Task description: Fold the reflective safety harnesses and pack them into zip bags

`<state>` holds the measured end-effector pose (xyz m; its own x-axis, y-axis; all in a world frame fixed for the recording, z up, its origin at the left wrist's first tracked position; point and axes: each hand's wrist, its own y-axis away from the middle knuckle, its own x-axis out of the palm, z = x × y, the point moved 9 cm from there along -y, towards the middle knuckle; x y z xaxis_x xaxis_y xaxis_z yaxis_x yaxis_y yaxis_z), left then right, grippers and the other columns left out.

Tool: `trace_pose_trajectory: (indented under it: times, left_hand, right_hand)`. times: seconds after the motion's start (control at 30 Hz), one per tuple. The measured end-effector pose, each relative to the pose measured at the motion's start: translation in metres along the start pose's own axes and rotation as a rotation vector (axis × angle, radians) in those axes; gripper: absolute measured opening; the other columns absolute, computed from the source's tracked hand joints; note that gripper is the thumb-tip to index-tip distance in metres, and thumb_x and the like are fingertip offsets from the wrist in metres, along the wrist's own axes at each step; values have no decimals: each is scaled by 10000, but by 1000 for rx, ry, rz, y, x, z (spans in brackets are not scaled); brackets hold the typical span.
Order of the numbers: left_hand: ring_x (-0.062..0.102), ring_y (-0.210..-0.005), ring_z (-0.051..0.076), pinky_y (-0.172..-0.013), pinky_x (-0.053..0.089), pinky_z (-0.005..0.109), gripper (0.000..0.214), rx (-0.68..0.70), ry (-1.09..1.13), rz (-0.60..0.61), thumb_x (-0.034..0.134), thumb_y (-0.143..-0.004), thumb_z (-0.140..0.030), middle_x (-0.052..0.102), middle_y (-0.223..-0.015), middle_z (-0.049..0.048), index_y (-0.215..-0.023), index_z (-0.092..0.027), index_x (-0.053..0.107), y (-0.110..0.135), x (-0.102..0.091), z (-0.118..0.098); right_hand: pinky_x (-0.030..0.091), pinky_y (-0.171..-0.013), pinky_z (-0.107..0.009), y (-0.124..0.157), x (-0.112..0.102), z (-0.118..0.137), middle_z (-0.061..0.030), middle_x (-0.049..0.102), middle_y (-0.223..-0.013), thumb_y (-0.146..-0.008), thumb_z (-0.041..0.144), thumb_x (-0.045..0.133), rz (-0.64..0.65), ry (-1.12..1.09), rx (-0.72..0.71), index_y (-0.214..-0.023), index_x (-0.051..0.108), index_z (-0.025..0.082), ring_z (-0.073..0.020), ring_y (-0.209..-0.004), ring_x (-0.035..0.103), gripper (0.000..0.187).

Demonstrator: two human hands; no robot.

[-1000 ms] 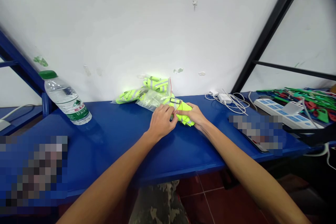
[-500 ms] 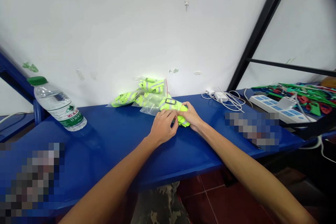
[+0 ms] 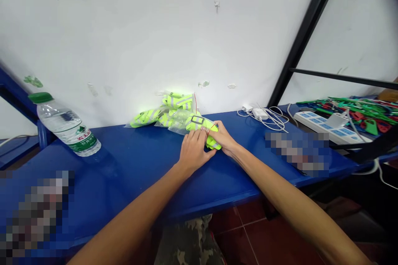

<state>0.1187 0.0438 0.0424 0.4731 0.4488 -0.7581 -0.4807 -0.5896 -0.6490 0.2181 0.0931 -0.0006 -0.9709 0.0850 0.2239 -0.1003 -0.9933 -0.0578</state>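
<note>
Blue bench against white wall. Centre of frame: folded hi-vis vest with black-framed tag, lying on clear plastic bag. Left hand half closed on vest's near edge; right hand fingertips gripping vest by thin red string. More hi-vis vests behind, at wall. Water bottle far left, power strip right.

The single head-worn camera looks forward and down past the person's forearms, close above the blue counter, facing the white wall behind it
</note>
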Motion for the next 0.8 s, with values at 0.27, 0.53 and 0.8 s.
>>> trace_pose_trajectory:
  times: [0.27, 0.53, 0.8]
  left_hand:
    - [543, -883, 242, -754, 423, 365, 203, 12, 41, -54, 604, -822, -374, 616, -892, 65, -880, -192, 536, -1, -12, 3]
    - [541, -822, 197, -750, 448, 332, 128, -63, 160, -54, 570, -866, -302, 562, -859, 43, -825, -201, 504, -2, -12, 21]
    - [529, -832, 201, -745, 443, 337, 111, -89, 150, -89, 536, -859, -194, 553, -853, 48, -760, -205, 486, -2, -15, 23]
  right_hand:
    - [499, -600, -260, 1, 4, 1, 56, 605, -738, -592, 311, 798, 88, -136, 100, -925, 436, 244, -128, -632, 598, 497]
    - [502, -582, -270, -3, 0, 0, 41, 605, -796, -596, 282, 765, 113, -111, 105, -942, 473, 244, -154, -696, 619, 454]
    - [499, -509, -261, -10, -7, 8, 62, 552, -736, -545, 435, 833, 35, 31, -128, -793, 437, 234, -104, -564, 543, 509]
